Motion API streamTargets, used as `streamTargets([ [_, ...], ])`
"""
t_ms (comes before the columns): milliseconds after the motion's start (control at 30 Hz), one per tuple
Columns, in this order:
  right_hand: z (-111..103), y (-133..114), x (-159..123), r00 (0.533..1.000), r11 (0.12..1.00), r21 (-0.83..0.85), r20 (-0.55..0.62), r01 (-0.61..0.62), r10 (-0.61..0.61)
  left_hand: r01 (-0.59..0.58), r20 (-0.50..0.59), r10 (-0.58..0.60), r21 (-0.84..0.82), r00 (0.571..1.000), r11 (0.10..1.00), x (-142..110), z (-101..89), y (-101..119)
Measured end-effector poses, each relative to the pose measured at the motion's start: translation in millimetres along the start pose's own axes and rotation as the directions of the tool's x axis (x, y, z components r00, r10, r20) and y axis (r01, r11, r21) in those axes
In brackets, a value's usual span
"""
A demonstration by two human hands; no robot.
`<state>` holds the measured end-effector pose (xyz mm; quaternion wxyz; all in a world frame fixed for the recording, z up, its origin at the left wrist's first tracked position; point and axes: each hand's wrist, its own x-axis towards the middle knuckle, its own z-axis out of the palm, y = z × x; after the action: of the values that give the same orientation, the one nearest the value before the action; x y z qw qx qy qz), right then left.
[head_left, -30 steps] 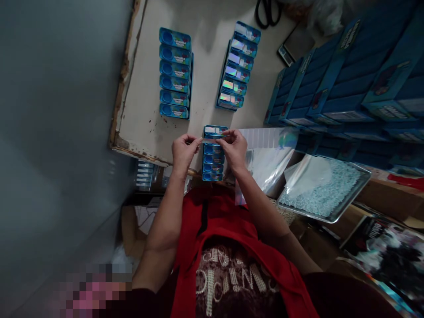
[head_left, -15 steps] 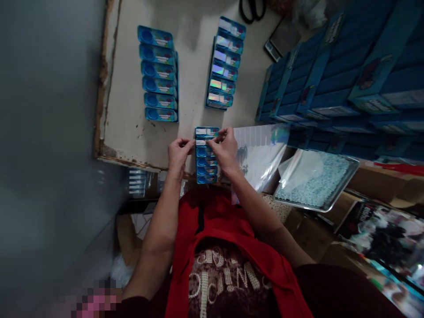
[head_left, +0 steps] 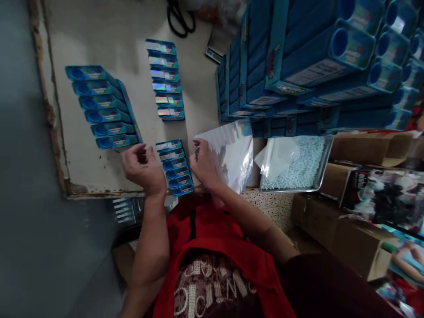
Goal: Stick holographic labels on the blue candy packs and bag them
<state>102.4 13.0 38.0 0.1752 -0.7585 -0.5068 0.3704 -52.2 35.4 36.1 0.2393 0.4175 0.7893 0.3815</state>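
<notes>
A short row of small blue boxes (head_left: 176, 173) lies near the table's front edge, between my hands. Silvery strip stickers cover part of its two farthest boxes; the nearer ones show bare blue ovals. My left hand (head_left: 143, 167) is raised left of this row, fingers loosely curled, thumb apart, with nothing visible in it. To the right of the row, my right hand (head_left: 204, 164) has bent fingers and a gap beside the thumb. It is over the left edge of a shiny sticker sheet (head_left: 236, 152); whether it touches the sheet is unclear.
Two more rows of blue boxes stand farther back, one at left (head_left: 107, 115) and a stickered one (head_left: 167, 86) in the middle. Stacked blue cartons (head_left: 298, 53) fill the right side. Black scissors (head_left: 179, 20), a small scale (head_left: 217, 42) and a metal tray (head_left: 294, 190) of pale beads surround the work area.
Both hands have come away from the row of boxes, the left outward to the left, the right toward the sheet. The second box's sticker is now uncovered by fingers. The view has shifted right.
</notes>
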Motion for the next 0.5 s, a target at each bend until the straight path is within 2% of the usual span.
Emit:
streamTargets([
  [33, -13, 12, -4, 0.999, 0.999, -0.024, -0.029, 0.04, -0.041, -0.1, 0.089, 0.101, -0.02, 0.991, 0.995, -5, 10.0, 18],
  [67, -26, 26, -7, 0.995, 0.996, -0.045, -0.066, 0.072, -0.075, -0.166, 0.21, 0.176, -0.064, 0.962, 0.984, -12, 25.8, 36],
  [133, -52, 55, -12, 0.983, 0.995, -0.049, -0.155, 0.092, -0.099, -0.213, 0.441, 0.269, -0.172, 0.856, 0.962, -26, 71.2, 65],
  [200, -75, 82, -12, 0.969, 0.998, -0.002, -0.239, 0.065, -0.063, -0.164, 0.586, 0.272, -0.231, 0.764, 0.959, -39, 122.9, 83],
  [233, -86, 92, -11, 0.96, 0.999, 0.014, -0.275, 0.052, -0.046, -0.117, 0.63, 0.237, -0.228, 0.739, 0.967, -44, 145.9, 87],
  [300, -104, 108, -7, 0.946, 0.999, 0.012, -0.321, 0.048, -0.042, -0.04, 0.667, 0.161, -0.193, 0.728, 0.98, -51, 178.5, 87],
  [367, -119, 118, 0, 0.937, 0.996, -0.034, -0.338, 0.083, -0.09, -0.03, 0.66, 0.141, -0.177, 0.738, 0.984, -55, 190.8, 82],
  [500, -133, 128, 24, 0.931, 0.962, -0.159, -0.261, 0.221, -0.257, -0.131, 0.661, 0.205, -0.161, 0.722, 0.978, -57, 179.5, 75],
])
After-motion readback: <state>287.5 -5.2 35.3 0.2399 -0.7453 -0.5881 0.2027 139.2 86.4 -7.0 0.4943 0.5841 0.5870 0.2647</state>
